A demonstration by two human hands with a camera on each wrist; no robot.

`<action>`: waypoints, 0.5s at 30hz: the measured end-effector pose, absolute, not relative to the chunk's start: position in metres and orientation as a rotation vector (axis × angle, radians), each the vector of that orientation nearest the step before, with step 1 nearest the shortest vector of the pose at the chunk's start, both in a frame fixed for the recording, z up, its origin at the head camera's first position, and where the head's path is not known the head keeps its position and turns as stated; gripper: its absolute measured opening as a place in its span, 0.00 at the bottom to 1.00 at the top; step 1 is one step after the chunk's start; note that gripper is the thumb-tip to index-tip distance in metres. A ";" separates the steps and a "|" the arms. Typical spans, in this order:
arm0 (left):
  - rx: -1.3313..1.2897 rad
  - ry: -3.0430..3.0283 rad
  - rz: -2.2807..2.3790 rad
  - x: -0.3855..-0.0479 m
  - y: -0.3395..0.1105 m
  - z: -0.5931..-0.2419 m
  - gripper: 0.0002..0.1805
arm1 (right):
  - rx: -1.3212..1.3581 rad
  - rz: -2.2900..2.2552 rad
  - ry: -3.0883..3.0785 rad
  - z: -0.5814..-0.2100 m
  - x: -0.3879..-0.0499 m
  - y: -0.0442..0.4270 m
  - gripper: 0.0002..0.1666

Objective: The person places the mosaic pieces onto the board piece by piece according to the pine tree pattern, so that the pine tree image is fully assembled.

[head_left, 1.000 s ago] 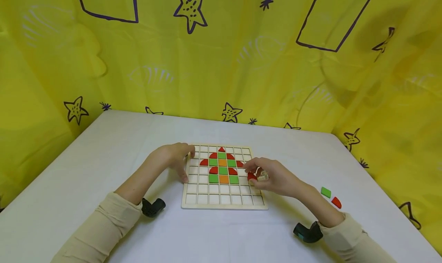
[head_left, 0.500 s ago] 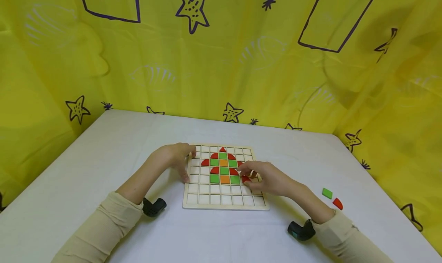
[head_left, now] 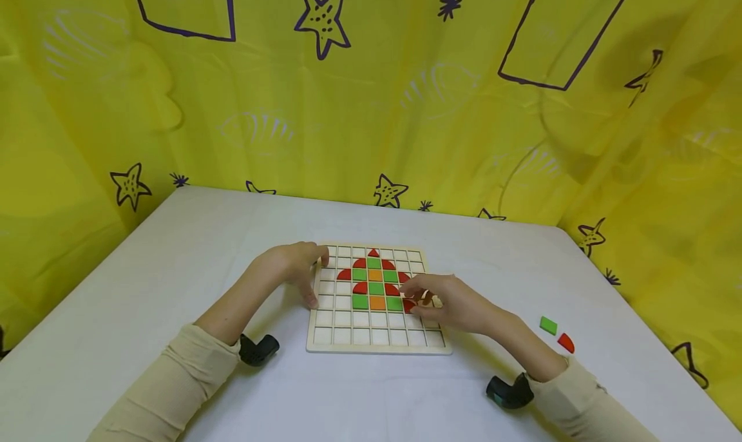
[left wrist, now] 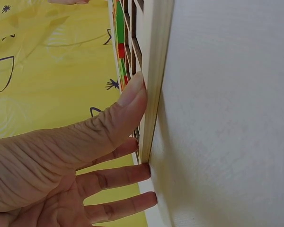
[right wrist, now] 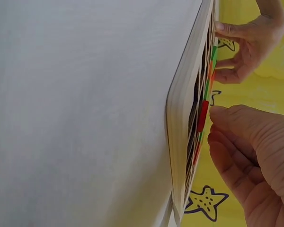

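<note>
A light wooden grid board (head_left: 377,349) lies on the white table, with red, green and orange tiles forming a tree-like figure. My left hand (head_left: 292,265) steadies the board's left side; in the left wrist view the thumb (left wrist: 132,97) rests on the rim and the nearly straight fingers touch the edge. My right hand (head_left: 449,300) is over the board's right part, its thumb and fingertips pinching a red quarter-circle tile (head_left: 409,306). That tile is at the cell right of a green square tile (head_left: 394,303). Whether it lies fully flat is hard to tell.
On the table to the right lie a loose green square tile (head_left: 548,325) and a loose red quarter-circle tile (head_left: 566,343). A yellow patterned curtain (head_left: 348,120) hangs behind the table (head_left: 243,223) and along its sides.
My right hand has carried the red quarter-circle tile left and slightly down, to the cell beside the lower green square. The left hand stays at the board's left edge.
</note>
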State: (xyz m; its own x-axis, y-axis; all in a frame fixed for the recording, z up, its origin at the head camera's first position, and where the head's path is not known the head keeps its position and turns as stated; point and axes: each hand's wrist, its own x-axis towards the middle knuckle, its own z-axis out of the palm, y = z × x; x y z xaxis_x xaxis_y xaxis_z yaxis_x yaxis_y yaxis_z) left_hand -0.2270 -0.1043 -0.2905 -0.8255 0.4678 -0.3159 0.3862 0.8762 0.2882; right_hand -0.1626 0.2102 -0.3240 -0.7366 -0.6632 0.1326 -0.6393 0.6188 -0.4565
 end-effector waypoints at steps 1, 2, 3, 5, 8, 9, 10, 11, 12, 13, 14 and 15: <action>0.632 2.667 0.299 -0.227 -0.104 -0.291 0.42 | -1.127 -0.750 2.791 -0.323 -0.162 0.211 0.20; 0.631 2.668 0.297 -0.227 -0.105 -0.291 0.42 | -1.134 -0.745 2.799 -0.322 -0.161 0.212 0.19; 0.630 2.670 0.296 -0.227 -0.105 -0.291 0.42 | -1.145 -0.738 2.809 -0.322 -0.159 0.214 0.19; 0.625 2.670 0.294 -0.227 -0.105 -0.292 0.42 | -1.163 -0.730 2.832 -0.320 -0.156 0.218 0.18; 0.624 2.668 0.296 -0.226 -0.104 -0.292 0.42 | -1.188 -0.745 2.863 -0.317 -0.150 0.226 0.18; 0.626 2.668 0.295 -0.226 -0.104 -0.292 0.42 | -1.194 -0.751 2.875 -0.316 -0.148 0.229 0.18; 0.628 2.668 0.292 -0.226 -0.104 -0.292 0.42 | -1.200 -0.759 2.887 -0.315 -0.145 0.233 0.18; 0.632 2.669 0.290 -0.226 -0.104 -0.292 0.42 | -1.212 -0.766 2.899 -0.314 -0.143 0.236 0.18; 0.638 2.669 0.289 -0.226 -0.104 -0.291 0.42 | -1.229 -0.776 2.909 -0.313 -0.141 0.239 0.19; 0.643 2.670 0.287 -0.226 -0.104 -0.291 0.42 | -1.242 -0.781 2.920 -0.313 -0.139 0.242 0.19; 0.646 2.671 0.286 -0.226 -0.105 -0.291 0.42 | -1.255 -0.784 2.932 -0.312 -0.137 0.245 0.20; 0.647 2.672 0.285 -0.226 -0.105 -0.291 0.42 | -1.270 -0.787 2.943 -0.312 -0.135 0.248 0.20</action>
